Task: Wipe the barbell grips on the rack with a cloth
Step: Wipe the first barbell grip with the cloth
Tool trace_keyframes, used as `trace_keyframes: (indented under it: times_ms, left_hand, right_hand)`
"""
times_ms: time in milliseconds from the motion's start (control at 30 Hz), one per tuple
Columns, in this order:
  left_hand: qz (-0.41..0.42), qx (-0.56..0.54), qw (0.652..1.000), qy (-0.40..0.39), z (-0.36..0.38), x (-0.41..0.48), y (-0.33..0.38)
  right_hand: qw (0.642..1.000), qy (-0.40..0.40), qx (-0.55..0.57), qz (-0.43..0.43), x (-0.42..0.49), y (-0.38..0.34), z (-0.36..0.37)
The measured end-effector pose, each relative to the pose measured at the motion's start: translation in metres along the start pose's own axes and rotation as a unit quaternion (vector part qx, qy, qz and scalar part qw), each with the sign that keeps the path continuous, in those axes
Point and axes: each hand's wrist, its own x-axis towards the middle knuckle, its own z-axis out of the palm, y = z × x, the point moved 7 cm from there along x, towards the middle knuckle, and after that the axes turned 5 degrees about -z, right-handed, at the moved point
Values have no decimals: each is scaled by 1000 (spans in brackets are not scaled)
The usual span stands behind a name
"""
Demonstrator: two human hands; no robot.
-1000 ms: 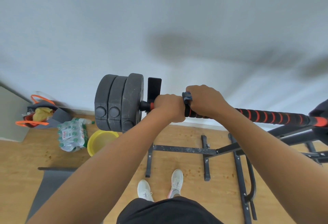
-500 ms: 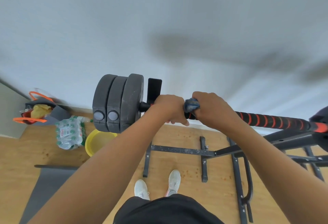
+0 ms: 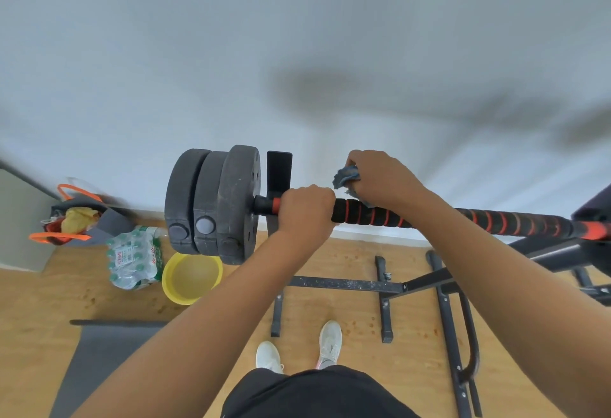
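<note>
I see a black foam barbell grip [image 3: 370,216] with orange-red spiral stripes, a solid orange-red collar [image 3: 276,205] at its end. Crumpled blue-grey cloth [image 3: 346,177]. Three matte dark-grey round weight plates [image 3: 211,202]. Yellow plastic basin [image 3: 191,277] on tan wood-grain floor [image 3: 347,259]. White sneakers [image 3: 330,341].

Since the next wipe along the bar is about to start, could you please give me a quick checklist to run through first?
1. Left hand steadying the barbell grip: ok, its fingers are curled round the bar beside the weight plates.
2. Cloth in the right hand: ok, bunched in its fingers.
3. Cloth in contact with the grip: cannot tell, most of it sits above the bar and only a corner reaches it.
4. Bar seated on the rack: cannot tell, the left hand hides the support.
5. Grip free to the right for wiping: ok, nothing lies on it up to the orange end.
</note>
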Motion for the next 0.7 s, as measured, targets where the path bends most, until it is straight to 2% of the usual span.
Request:
trace_keyframes:
  times_ms: [67,133,233,367,467,700]
  left_hand:
    - [5,16,1000,10,0,-3,1]
    - [5,46,999,26,0,-7,3]
    - [-10,53,999,9,2,-4,2]
    - [-18,30,999,-41,3,8,-3]
    - [-7,42,996,-81,2,13,-3]
    - [29,-19,980,-198,8,28,-7]
  right_hand:
    - [999,16,-18,-24,-7,-2,-8]
    - [999,-6,-9,-49,-14,-12,-10]
    - [996,-47,-6,-81,-29,-37,-4]
    - [987,-24,-129,-92,-57,-52,4]
    - [977,2,-180,-111,-78,-59,12]
    - [963,-39,-210,-164,-116,-53,26]
